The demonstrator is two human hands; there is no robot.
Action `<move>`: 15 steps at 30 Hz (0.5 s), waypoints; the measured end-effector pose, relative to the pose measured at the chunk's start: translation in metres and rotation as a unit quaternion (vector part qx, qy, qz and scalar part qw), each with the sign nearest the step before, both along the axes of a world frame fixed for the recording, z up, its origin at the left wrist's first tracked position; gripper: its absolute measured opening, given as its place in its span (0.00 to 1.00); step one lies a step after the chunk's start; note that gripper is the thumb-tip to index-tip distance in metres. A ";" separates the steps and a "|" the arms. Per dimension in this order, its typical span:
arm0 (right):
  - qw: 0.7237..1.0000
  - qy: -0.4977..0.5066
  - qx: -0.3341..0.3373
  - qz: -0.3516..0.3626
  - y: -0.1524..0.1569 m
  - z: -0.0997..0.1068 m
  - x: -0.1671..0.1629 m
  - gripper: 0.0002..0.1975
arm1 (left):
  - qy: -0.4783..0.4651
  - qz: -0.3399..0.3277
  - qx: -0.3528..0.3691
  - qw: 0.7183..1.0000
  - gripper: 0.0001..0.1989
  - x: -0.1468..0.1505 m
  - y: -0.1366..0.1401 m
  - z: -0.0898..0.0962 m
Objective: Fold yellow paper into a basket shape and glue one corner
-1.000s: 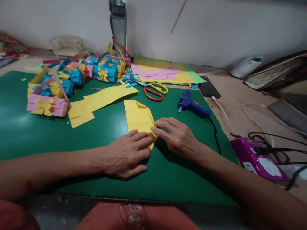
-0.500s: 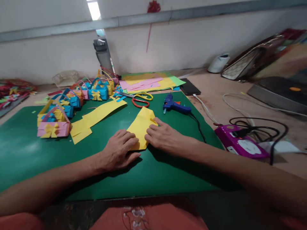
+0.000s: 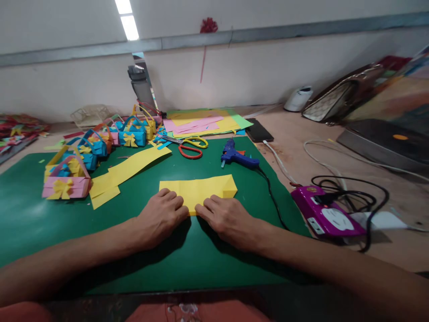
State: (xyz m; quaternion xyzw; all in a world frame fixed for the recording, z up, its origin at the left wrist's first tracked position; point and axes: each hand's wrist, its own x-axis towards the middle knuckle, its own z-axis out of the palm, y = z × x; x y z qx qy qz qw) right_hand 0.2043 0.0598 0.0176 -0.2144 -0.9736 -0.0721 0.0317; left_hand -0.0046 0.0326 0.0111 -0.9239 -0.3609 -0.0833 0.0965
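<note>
A yellow sheet of paper [image 3: 201,188] lies crosswise on the green mat [image 3: 161,268], with creases in it and a folded corner at its right end. My left hand [image 3: 166,214] is closed on the near edge, left of the middle, fingers curled over the paper. Just to the right, my right hand [image 3: 224,217] grips the same near edge, its thumb close to the left fingers. Both hands hide part of that edge. Beyond the paper lie scissors [image 3: 190,152] with red and yellow handles and a blue glue gun [image 3: 236,155].
Small paper baskets with bows [image 3: 67,185] stand on the left, beside yellow paper strips [image 3: 134,167]. Coloured sheets [image 3: 201,123] and a black phone [image 3: 259,130] lie at the back. A purple power strip [image 3: 326,214] with black cables sits at the right.
The yellow paper has turned from a slanted position to lie crosswise. My hands have shifted to grip its near edge side by side. The view has tilted slightly up.
</note>
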 end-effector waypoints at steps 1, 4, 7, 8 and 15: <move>1.000 0.003 0.002 -0.005 -0.001 0.001 0.003 0.07 | 0.014 0.002 0.001 1.000 0.11 0.000 -0.001 0.000; 1.000 0.011 0.019 -0.010 -0.001 0.003 0.010 0.07 | 0.056 0.013 -0.003 0.998 0.05 -0.002 -0.007 0.000; 0.999 0.008 0.046 -0.004 0.003 0.003 0.016 0.05 | 0.085 0.024 -0.019 0.996 0.02 -0.004 -0.010 -0.001; 0.998 0.007 0.055 -0.004 0.006 0.003 0.018 0.05 | 0.088 0.026 -0.026 0.995 0.03 -0.005 -0.010 -0.001; 0.997 -0.015 0.057 -0.050 0.013 0.009 0.028 0.07 | 0.080 0.024 -0.036 0.996 0.06 -0.008 -0.004 0.001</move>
